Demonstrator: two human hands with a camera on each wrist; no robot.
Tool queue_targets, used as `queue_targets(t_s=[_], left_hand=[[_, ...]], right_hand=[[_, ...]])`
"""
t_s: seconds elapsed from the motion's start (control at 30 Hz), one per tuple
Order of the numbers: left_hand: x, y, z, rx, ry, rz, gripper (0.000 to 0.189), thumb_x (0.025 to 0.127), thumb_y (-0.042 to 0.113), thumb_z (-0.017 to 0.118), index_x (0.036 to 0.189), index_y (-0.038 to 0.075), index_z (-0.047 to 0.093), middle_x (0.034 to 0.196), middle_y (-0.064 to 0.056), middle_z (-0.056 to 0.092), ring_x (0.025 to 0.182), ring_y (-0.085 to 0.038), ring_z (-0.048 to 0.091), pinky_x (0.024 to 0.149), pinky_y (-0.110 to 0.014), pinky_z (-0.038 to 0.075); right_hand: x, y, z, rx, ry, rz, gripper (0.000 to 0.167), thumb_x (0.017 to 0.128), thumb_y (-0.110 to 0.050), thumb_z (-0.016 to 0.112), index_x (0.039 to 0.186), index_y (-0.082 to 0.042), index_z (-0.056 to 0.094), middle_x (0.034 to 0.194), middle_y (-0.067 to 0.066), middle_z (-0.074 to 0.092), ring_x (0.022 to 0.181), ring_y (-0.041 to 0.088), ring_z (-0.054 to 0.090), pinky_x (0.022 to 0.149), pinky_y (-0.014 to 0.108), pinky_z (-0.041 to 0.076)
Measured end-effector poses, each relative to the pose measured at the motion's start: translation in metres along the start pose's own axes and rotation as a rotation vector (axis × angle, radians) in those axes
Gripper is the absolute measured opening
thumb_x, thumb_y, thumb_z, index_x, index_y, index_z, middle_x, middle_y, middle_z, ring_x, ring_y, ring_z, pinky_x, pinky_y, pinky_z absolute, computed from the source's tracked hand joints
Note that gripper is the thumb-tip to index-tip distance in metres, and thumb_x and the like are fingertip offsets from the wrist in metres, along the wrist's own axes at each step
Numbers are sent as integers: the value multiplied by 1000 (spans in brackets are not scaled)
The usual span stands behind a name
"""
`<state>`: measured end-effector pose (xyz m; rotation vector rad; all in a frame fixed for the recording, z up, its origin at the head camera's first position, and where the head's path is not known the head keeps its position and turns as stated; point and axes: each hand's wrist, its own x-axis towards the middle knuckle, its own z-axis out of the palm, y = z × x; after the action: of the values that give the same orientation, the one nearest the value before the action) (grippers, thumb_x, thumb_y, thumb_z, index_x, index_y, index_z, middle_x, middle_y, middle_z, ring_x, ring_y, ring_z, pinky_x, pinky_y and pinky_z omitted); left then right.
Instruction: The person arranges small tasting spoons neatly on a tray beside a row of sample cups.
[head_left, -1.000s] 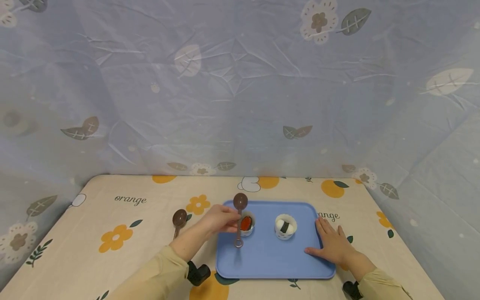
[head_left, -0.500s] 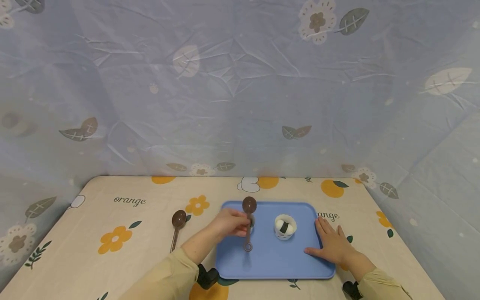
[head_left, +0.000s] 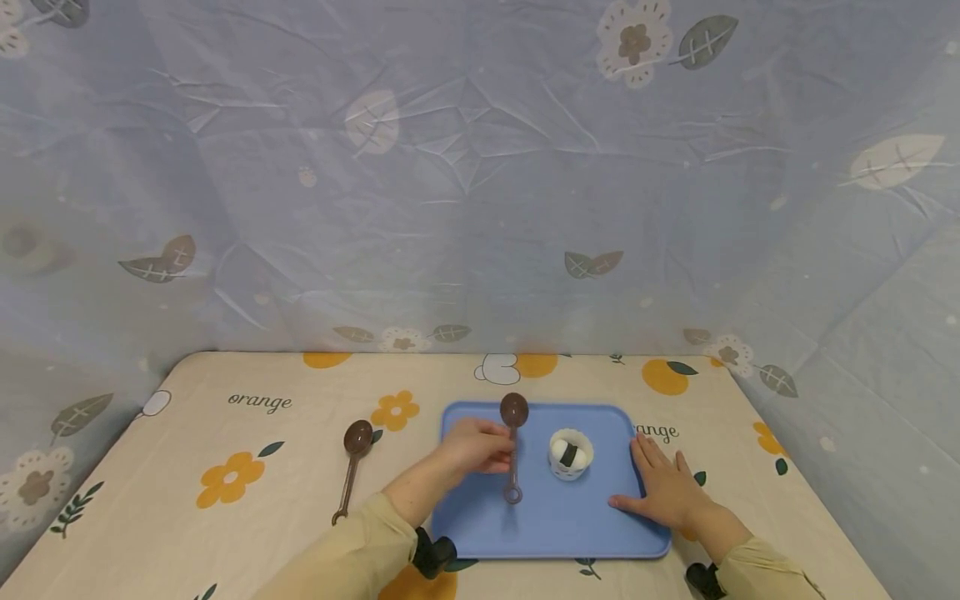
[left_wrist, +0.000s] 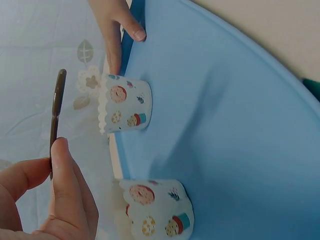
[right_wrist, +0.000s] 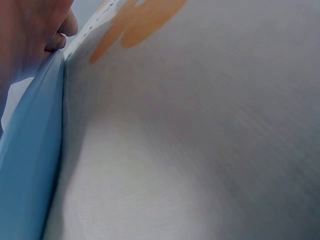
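Holding a brown spoon (head_left: 513, 414) in a pinch at mid-handle, the left hand (head_left: 475, 446) hangs above the left half of the blue tray (head_left: 555, 525) in the head view. The bowl points to the tray's far edge and the ringed handle end to its near edge. The right hand (head_left: 666, 490) grips nothing: it lies spread over the tray's right edge, thumb inside the rim. A white cup (head_left: 567, 475) stands upright right of the tray's middle, nearer the far edge, with a white piece banded in black (head_left: 568, 453) inside. Left of the tray, a second spoon (head_left: 357, 438) lies on the worktop (head_left: 285, 533), bowl toward the worktop's far edge.

From the left wrist, thumb and fingers close on the held spoon, seen edge-on and clear of the tray, which carries a shadow. Two printed cups show; the other cup (left_wrist: 165, 210), nearer the tray's left edge, has a little red at its mouth.

From the right wrist, the right hand's curved fingers meet the tray's rim, beside the worktop's orange print (right_wrist: 150, 22); the rest of that hand is out of frame.
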<state>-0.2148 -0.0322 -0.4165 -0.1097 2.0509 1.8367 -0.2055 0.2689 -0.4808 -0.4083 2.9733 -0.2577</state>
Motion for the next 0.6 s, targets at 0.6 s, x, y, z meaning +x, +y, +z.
queue_targets(t_s=[0.6], left_hand=[[2,-3,15,32,9,30,21,85,-1,61,102,-12,63,74,-9,65,59,-7,59,62,-25,58]], right_hand=[[0,0,-1,6,-3,1,106,75,-64,62,141,11,26,149,29,24,136,45,25,104,73,14]])
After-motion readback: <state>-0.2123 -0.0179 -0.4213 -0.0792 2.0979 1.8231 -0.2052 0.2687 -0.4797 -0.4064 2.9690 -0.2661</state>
